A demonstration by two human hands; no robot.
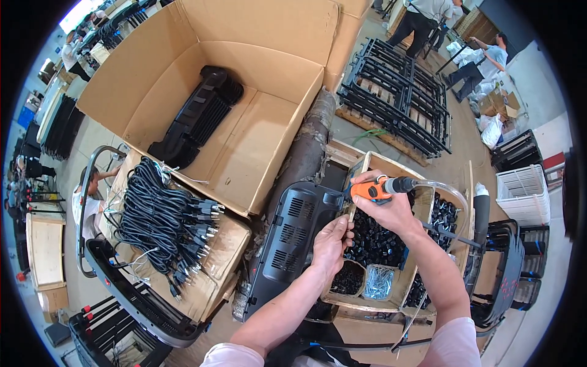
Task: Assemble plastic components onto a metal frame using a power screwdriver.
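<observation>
Black ribbed plastic makes up the long housing panel point(292, 235), which lies tilted with its long axis running from low near the person's lap up toward the big cardboard box point(183, 79), vented face up. The left hand point(331, 243) clamps the panel's right edge, fingers folded tight over it, just past the middle of its length. Right above that, the right hand point(386, 205) is wrapped closed round an orange-handled air screwdriver point(380, 187), lying roughly level with its tip pointing left at the panel's upper right corner; a clear hose trails off to the right. Just right of the panel sits a wooden parts tray point(391, 287) with black pieces and silver screws. Left of the panel, bundled black power cords point(162, 217) rest on cardboard.
</observation>
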